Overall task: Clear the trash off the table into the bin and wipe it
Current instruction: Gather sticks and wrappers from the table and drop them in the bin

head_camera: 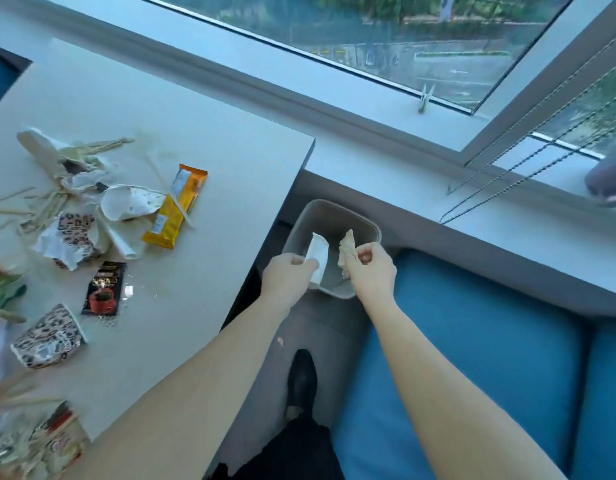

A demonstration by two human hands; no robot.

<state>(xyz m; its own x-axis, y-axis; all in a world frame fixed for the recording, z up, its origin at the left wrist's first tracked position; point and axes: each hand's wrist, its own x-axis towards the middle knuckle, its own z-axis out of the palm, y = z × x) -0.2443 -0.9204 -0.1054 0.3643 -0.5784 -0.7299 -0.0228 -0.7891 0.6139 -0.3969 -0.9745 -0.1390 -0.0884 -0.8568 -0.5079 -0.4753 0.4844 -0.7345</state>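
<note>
The left hand (287, 275) pinches a white paper piece (318, 258), which looks like a flattened cup, between the thumb and the curled fingers. The right hand (370, 268) grips a crumpled beige paper (346, 252) with its fingers closed around the lower end. Both hands are held over the open grey bin (334, 211), near to each other but not touching, and both papers hang above the inside of the bin.

The bin stands on the floor, between the edge of the counter (213, 133) and a blue cushioned bench (472, 341). Below the hands, a black shoe (301, 375) is on the floor, and a small light scrap (281, 341) lies near it.

More trash is on the counter, at the left. An orange wrapper (190, 187) and a yellow wrapper (164, 221) lie just beside each other. A crushed white cup (129, 202) is next to them, and a torn leopard-print cup (69, 240) is beside it. Nearer to the person there is a black coffee sachet (103, 289) and another leopard-print cup (50, 337) lying on its side. Thin wooden sticks (8, 202) are scattered at the left edge.
</note>
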